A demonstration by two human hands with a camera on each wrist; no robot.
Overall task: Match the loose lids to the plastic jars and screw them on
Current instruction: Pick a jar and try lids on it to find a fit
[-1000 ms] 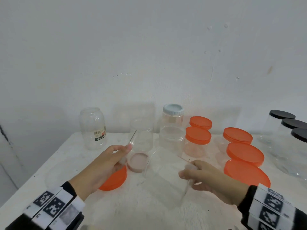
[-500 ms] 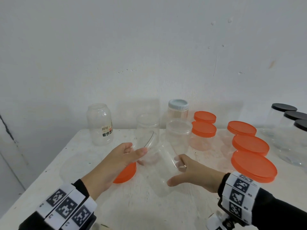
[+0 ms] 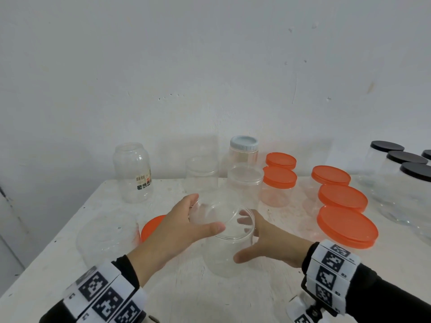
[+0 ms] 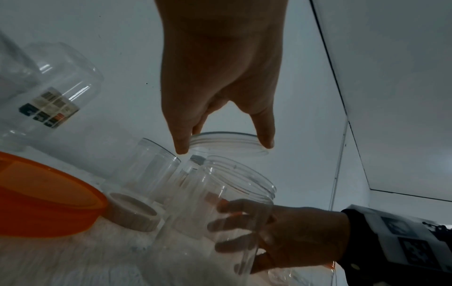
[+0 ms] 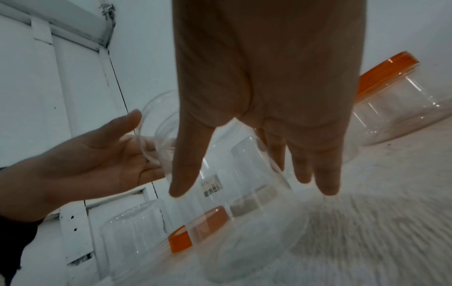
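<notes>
jars [image 3: 229,250]: clear glossy plastic
orange lids [image 3: 347,226]: smooth, slightly shiny plastic
black lids [image 3: 407,157]: matt
table [image 3: 210,299]: white-painted, rough, scuffed
wall [image 3: 210,66]: matt white

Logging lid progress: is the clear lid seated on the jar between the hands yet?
Not seated. The left hand holds the clear lid above the jar; the left wrist view shows a gap.

I stood the clear jar [image 3: 227,248] upright with my right hand [image 3: 270,241] and brought the clear lid [image 3: 220,215] in my left hand [image 3: 177,231] over its mouth.
</notes>
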